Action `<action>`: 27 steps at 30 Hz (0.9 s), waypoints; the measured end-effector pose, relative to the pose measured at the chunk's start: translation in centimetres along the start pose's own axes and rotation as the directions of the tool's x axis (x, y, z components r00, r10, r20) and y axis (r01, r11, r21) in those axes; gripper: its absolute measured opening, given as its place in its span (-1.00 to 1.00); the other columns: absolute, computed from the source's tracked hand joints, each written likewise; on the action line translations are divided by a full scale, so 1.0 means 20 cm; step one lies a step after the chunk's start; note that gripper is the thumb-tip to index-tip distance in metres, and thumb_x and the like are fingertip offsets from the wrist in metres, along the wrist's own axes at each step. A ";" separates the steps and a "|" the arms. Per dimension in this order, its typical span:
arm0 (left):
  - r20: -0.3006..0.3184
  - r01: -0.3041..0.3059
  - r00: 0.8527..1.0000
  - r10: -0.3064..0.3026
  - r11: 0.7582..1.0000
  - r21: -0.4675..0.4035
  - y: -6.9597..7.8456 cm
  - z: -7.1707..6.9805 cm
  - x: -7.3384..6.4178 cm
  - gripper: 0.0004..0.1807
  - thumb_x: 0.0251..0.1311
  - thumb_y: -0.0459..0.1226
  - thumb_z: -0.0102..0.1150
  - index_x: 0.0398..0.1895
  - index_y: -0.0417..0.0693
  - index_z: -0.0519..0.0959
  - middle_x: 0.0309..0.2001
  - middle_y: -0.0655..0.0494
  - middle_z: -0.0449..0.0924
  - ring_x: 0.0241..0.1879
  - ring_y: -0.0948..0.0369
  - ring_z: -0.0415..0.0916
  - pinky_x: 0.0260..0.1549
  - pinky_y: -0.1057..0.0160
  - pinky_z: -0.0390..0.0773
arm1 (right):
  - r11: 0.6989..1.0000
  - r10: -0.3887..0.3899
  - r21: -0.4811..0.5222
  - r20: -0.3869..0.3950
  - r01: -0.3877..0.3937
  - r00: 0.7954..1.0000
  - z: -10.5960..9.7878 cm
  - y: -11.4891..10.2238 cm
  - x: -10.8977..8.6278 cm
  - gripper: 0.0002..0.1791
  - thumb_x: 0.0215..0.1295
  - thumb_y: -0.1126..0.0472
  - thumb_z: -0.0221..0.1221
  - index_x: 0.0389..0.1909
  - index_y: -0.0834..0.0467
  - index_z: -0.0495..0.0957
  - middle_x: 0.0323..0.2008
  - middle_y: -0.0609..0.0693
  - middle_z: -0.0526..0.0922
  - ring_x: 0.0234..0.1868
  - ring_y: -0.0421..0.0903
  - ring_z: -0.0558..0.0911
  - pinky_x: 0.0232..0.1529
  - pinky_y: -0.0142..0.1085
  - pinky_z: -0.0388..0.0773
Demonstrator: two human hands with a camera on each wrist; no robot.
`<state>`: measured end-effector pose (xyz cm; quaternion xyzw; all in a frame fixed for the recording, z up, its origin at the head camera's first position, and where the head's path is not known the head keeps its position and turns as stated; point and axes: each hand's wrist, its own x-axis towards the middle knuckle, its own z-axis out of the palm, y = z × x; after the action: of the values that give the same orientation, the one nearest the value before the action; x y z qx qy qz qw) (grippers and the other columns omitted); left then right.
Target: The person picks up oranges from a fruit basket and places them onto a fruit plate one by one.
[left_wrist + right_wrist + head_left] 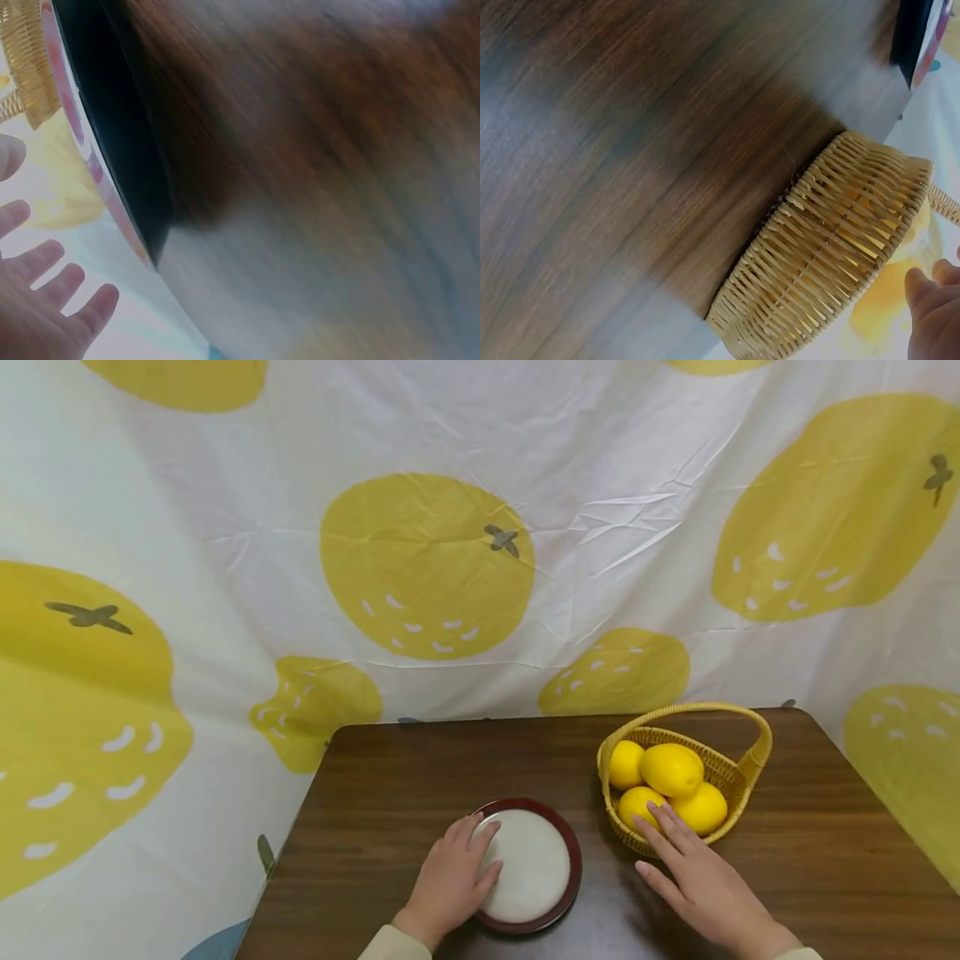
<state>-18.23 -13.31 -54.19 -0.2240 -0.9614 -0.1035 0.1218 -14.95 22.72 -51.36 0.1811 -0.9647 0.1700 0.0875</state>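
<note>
A round cream plate with a dark red rim [573,860] lies on the brown table. My left hand [452,875] hovers over its left side, fingers spread and relaxed. In the left wrist view the plate's black underside [120,120] shows, with the left hand [56,304] beyond it. Right of the plate stands a wicker basket [738,768] with an arched handle, holding several yellow lemons [672,770]. My right hand [701,881] reaches over the basket's front edge, its fingertips overlapping the front lemons. From the right wrist, the woven basket wall [817,247] stands before the right hand [936,311].
Behind and beside the wood-grain table [420,768] hangs a white cloth printed with large yellow lemons [427,568]. The table's back edge runs close behind the basket. Bare tabletop extends left of the plate and right of the basket.
</note>
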 end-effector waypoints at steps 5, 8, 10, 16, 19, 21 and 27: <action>-0.009 0.080 0.997 -0.080 0.997 -0.025 -0.04 0.02 -0.01 -0.43 0.35 0.01 0.16 0.37 0.07 0.42 0.30 -0.10 0.44 0.27 -0.06 0.43 0.04 -0.10 0.59 | 1.000 -0.009 0.013 -0.027 0.009 1.000 -0.01 0.00 0.00 -0.33 0.50 -0.17 0.03 0.53 -0.02 0.25 0.52 0.20 0.25 0.46 0.22 0.36 0.28 0.13 0.47; 0.021 0.143 0.990 -0.142 0.985 -0.092 -0.06 0.03 -0.01 -0.43 0.36 -0.06 0.17 0.38 0.00 0.40 0.29 -0.18 0.40 0.24 -0.14 0.42 0.03 -0.15 0.60 | 0.999 -0.036 0.002 -0.078 0.036 0.996 -0.01 0.01 0.00 -0.36 0.48 -0.10 0.10 0.50 0.02 0.29 0.47 0.22 0.31 0.42 0.22 0.40 0.24 0.15 0.50; 0.040 0.185 0.983 -0.181 0.971 -0.150 -0.07 0.03 -0.01 -0.44 0.36 -0.11 0.17 0.38 -0.05 0.39 0.27 -0.22 0.38 0.22 -0.20 0.41 0.02 -0.17 0.61 | 0.998 -0.060 -0.011 -0.125 0.059 0.990 -0.02 0.01 0.00 -0.38 0.46 -0.04 0.15 0.46 0.06 0.35 0.43 0.22 0.38 0.39 0.21 0.43 0.23 0.15 0.50; 0.106 0.292 0.956 -0.274 0.925 -0.243 -0.08 0.03 -0.02 -0.41 0.35 -0.17 0.18 0.40 -0.15 0.35 0.21 -0.29 0.34 0.13 -0.23 0.41 0.01 -0.17 0.60 | 0.993 -0.112 -0.044 -0.212 0.105 0.971 -0.03 0.03 0.03 -0.46 0.39 0.03 0.24 0.31 0.15 0.49 0.29 0.17 0.50 0.33 0.15 0.45 0.20 0.12 0.47; 0.151 0.345 0.937 -0.314 0.897 -0.276 -0.09 0.03 -0.01 -0.36 0.33 -0.14 0.19 0.41 -0.21 0.31 0.16 -0.31 0.35 0.10 -0.22 0.42 0.03 -0.19 0.59 | 0.991 -0.133 -0.062 -0.244 0.122 0.961 -0.04 0.04 0.03 -0.50 0.36 0.05 0.26 0.25 0.17 0.52 0.22 0.15 0.54 0.28 0.11 0.45 0.19 0.05 0.43; 0.177 0.375 0.925 -0.335 0.879 -0.295 -0.09 0.03 -0.01 -0.32 0.32 -0.12 0.20 0.42 -0.25 0.29 0.13 -0.32 0.36 0.10 -0.22 0.43 0.06 -0.21 0.57 | 0.988 -0.152 -0.078 -0.269 0.136 0.951 -0.04 0.06 0.04 -0.52 0.33 0.08 0.29 0.20 0.20 0.54 0.17 0.13 0.56 0.25 0.09 0.46 0.20 0.01 0.40; 0.245 0.445 0.892 -0.379 0.831 -0.334 -0.11 0.05 0.00 -0.26 0.34 -0.08 0.17 0.43 -0.35 0.24 0.16 -0.39 0.38 0.16 -0.26 0.48 0.14 -0.25 0.53 | 0.980 -0.191 -0.111 -0.318 0.164 0.929 -0.05 0.09 0.05 -0.54 0.26 0.10 0.34 0.12 0.21 0.57 0.07 0.11 0.56 0.14 0.06 0.49 0.15 -0.01 0.41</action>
<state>-19.41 -14.97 -55.49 -0.0382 -0.9548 -0.2930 -0.0311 -16.44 24.26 -50.76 0.2331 -0.9227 0.1491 0.2686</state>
